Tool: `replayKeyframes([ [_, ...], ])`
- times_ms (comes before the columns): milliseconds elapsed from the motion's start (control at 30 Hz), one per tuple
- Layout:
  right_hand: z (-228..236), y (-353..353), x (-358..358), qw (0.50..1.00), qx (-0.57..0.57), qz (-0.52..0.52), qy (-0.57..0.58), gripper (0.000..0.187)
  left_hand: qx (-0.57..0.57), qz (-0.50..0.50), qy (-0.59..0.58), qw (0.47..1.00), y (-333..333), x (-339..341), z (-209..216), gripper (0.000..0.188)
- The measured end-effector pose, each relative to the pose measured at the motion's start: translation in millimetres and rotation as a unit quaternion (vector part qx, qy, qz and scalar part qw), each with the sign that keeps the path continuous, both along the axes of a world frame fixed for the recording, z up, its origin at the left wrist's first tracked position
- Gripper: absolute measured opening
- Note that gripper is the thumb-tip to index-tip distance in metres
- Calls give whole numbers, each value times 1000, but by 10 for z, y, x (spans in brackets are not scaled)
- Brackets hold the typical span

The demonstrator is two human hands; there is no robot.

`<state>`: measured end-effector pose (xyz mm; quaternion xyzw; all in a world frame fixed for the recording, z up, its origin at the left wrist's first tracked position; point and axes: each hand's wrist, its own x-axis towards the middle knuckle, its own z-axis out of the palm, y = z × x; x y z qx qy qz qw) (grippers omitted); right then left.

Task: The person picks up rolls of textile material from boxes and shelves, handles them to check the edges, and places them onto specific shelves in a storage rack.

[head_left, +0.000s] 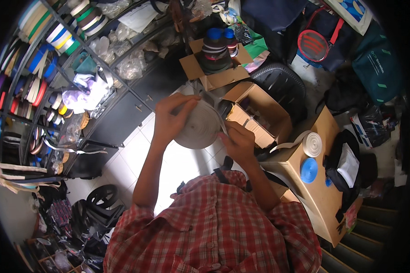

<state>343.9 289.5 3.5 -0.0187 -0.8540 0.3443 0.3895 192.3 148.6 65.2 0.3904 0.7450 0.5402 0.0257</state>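
Observation:
A large flat roll of pale grey webbing strap is held up in front of my chest, its wound coils facing me. My left hand is closed round its left and upper side, thumb lying across the top. On the other side my right hand pinches the strap at the roll's right edge, where a length of it runs down along the rim. Fingertips behind the roll are hidden. To the right, a cream strap roll with a loose tail and a blue strap roll lie on a wooden table.
Shelves with several coloured strap rolls fill the left. Open cardboard boxes stand ahead, one bearing dark rolls. A black bag lies on the wooden table. Below the roll is white tiled floor; stairs descend at lower right.

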Motion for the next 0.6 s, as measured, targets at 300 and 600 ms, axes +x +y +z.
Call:
replayKeyframes([
  [300,-80,682,-22,997,54,13,59,18,3,-2,-3,1000,718,-39,-71,15],
  [600,-412,1214,133,971,-230,-58,-7,26,3,-27,-132,991,1637,58,-472,17],
])
